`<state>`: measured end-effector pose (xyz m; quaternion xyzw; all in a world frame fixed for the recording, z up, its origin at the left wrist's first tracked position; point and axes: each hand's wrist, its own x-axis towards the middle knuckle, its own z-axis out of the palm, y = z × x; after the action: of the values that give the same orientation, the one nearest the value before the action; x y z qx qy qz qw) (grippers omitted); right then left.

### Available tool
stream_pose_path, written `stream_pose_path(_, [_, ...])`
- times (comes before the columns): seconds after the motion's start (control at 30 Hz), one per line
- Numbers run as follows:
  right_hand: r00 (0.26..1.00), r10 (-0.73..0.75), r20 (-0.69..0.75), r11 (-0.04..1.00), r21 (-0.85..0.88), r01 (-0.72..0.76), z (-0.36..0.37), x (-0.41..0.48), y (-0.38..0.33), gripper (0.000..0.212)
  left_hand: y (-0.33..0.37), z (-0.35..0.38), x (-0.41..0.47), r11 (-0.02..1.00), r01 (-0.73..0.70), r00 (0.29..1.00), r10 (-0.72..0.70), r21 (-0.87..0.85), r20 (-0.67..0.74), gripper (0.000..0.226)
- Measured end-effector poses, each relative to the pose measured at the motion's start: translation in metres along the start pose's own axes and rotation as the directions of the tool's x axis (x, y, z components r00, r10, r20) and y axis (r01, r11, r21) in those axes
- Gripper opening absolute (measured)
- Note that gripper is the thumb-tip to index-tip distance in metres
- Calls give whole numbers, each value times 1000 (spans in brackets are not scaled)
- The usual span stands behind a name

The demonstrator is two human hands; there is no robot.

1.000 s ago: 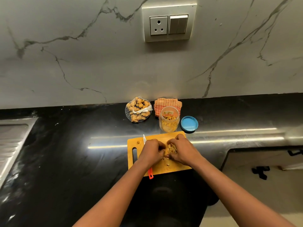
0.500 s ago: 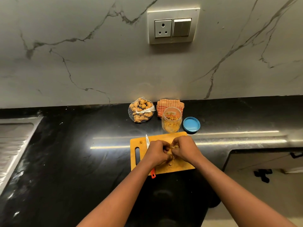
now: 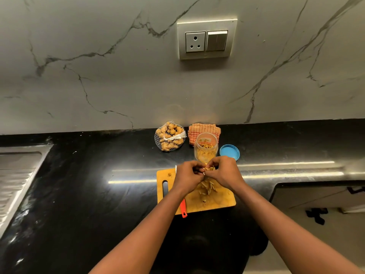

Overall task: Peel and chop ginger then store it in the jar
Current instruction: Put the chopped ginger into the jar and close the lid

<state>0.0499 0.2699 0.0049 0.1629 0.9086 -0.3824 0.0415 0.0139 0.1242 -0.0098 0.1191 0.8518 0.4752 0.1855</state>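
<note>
Both forearms ran from the bottom edge and met over the far part of the board (image 3: 219, 200). Left hand (image 3: 187, 177) knuckles up, fingers curled inward toward the right hand (image 3: 225, 173), which mirrored it, back of hand to the camera, wrist bent slightly. Fingertips of both hands met in the middle and pinched a small clump of chopped ginger (image 3: 210, 168) between them. Grip was clenched on that clump on both sides; how much the left hand alone carried, can't tell. Thumbs were hidden.

More ginger strips lay loose on the board just below the hands, a few scattered toward the near edge. The knife (image 3: 183, 207) lay on the board under the left wrist, red handle poking past the near edge, blade tip showing beyond the left knuckles, the rest hidden.

The jar (image 3: 205, 148) stood upright and open just behind the hands, partly filled with ginger; the hands covered its base. The blue lid (image 3: 229, 152) lay on the counter (image 3: 98, 194) just right of the jar. A net bag (image 3: 170, 136) of whole ginger sat left of the jar near the wall, and a checked cloth (image 3: 204, 129) lay behind the jar. Sink (image 3: 15, 175) at far left, socket (image 3: 206, 39) on the wall above.
</note>
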Motion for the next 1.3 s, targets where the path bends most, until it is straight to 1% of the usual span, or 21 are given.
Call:
stream_pose_path(0.13, [997,-60,-46,998,8,60,-21,9,-19,12,19,-16,12,996,-62,997,58,-72,-49,36])
stream_pose_path(0.23, [986,-128,-111,991,17,131,-38,23,-34,12,37,-28,25,990,-120,988,110,-79,-112,36])
stream_pose_path(0.33, [975,-163,-151,987,-21,162,-50,40,-46,13,53,-40,41,987,-155,982,148,-52,-113,35])
stream_pose_path(0.4, [973,-169,-160,985,-49,163,-54,52,-50,13,60,-46,51,985,-172,980,173,19,-98,34])
stream_pose_path(0.5, [978,-161,-132,983,-112,147,-53,66,-51,14,65,-50,62,977,-163,983,173,140,-67,34])
stream_pose_path(0.7, [982,-184,-53,942,-294,160,-44,83,-51,16,68,-47,73,961,-145,987,158,237,-39,34])
stream_pose_path(0.97, [981,-190,46,931,-310,194,-51,88,-52,26,64,-50,72,977,-141,987,151,162,-52,36])
stream_pose_path(1.03, [977,-207,56,931,-295,215,-52,88,-51,24,62,-51,70,980,-145,986,155,139,-66,37])
stream_pose_path(1.13, [969,-245,7,932,-272,238,-57,83,-51,16,59,-54,67,989,-121,985,130,80,-114,36])
stream_pose_path(1.23, [954,-273,-127,949,-198,245,-62,71,-45,14,54,-58,63,994,-99,983,105,49,-148,28])
stream_pose_path(1.3, [928,-297,-225,953,-139,271,-62,56,-38,14,46,-59,57,994,-92,978,101,58,-180,21])
